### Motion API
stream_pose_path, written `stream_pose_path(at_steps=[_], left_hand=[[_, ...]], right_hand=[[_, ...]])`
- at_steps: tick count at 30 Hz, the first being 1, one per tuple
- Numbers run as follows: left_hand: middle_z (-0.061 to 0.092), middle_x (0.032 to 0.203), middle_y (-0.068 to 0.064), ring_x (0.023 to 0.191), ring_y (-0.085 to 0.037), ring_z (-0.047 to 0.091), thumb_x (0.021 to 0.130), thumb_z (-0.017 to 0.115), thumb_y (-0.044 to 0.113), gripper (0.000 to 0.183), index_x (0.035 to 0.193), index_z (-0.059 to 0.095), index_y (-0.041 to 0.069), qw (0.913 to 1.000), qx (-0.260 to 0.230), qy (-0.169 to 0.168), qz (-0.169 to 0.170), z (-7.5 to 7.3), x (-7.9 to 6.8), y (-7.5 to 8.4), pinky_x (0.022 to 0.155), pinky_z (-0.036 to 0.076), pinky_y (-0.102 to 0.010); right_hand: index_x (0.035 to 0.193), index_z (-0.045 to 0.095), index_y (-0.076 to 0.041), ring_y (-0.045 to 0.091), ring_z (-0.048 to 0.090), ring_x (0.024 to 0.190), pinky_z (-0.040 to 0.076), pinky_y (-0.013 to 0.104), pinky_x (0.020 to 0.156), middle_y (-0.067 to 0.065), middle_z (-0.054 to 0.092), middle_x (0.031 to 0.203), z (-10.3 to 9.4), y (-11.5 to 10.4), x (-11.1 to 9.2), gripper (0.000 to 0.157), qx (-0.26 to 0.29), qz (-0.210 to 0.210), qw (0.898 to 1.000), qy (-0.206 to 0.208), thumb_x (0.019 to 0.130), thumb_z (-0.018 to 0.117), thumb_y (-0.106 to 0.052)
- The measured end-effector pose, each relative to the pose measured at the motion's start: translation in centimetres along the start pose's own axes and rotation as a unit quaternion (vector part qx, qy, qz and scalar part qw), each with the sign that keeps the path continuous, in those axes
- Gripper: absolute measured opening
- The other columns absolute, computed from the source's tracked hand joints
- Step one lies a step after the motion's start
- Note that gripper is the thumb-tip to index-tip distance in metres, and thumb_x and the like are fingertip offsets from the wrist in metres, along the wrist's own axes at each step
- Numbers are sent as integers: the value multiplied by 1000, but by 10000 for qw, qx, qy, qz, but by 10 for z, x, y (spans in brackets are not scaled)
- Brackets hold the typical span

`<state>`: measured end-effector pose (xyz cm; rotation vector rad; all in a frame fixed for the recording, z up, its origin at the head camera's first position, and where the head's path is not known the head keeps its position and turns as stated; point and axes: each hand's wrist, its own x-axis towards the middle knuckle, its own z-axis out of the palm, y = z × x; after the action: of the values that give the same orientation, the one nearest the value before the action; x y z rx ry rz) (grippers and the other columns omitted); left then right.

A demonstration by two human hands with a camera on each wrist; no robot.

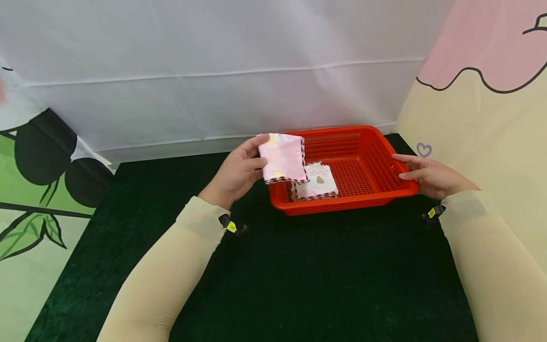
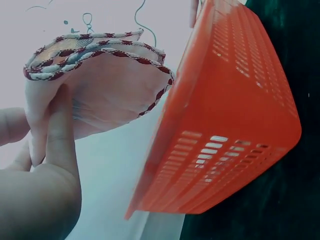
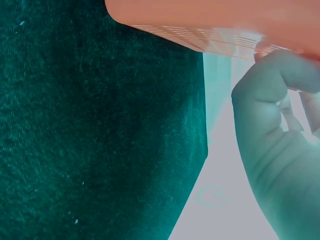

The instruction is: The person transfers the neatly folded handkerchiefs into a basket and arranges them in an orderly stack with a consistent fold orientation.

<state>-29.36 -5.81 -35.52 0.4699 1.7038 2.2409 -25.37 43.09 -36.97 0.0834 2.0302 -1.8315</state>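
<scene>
My left hand (image 1: 237, 171) pinches a folded pink handkerchief (image 1: 283, 156) with a checkered trim between thumb and fingers. It is held up over the left end of a red plastic basket (image 1: 367, 197). From the left wrist view, the folded layers of the handkerchief (image 2: 115, 95) fan apart a little at their twisted red-and-white edge. Inside the basket, at the left, lies another folded cloth (image 1: 320, 183), white and pink with a brown patch, partly covered by the handkerchief. At the basket's right end my right hand (image 1: 431, 176) grips the rim, thumb bent against it in the right wrist view.
The basket stands at the back of a table with a dark green cloth (image 1: 299, 270). A white curtain (image 1: 222, 104) hangs right behind it. Printed panels close off the left side and the right side (image 1: 470, 137), the right one close to my right hand.
</scene>
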Motion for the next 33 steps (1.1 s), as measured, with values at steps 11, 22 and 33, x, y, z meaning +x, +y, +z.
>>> stream_pose_path(at_steps=[11, 22, 33], left_hand=[[48, 150, 0, 131, -28, 51, 103, 55, -2, 54, 151, 51, 22, 9994, -96, 3, -336, 24, 21, -11, 101, 53, -42], [49, 150, 1, 132, -26, 51, 103, 57, -1, 54, 150, 52, 23, 9990, -49, 62, -448, 46, 38, -14, 101, 53, -41], [51, 146, 3, 129, -24, 52, 102, 60, 1, 55, 151, 52, 24, 9986, 47, 19, -529, 62, 51, -14, 98, 55, -40]], right_hand=[[162, 36, -29, 23, 62, 119, 58, 39, 93, 1, 54, 142, 1, 0, -3, 63, 438, -52, 9989, -176, 106, 53, -3], [157, 44, -36, 23, 61, 121, 57, 40, 94, 0, 54, 142, 2, -1, -3, 60, 338, -39, 9994, -104, 106, 53, -5], [158, 43, -36, 24, 61, 121, 57, 39, 95, 0, 54, 142, 4, -1, -3, 61, 302, -25, 9995, -25, 106, 54, -6]])
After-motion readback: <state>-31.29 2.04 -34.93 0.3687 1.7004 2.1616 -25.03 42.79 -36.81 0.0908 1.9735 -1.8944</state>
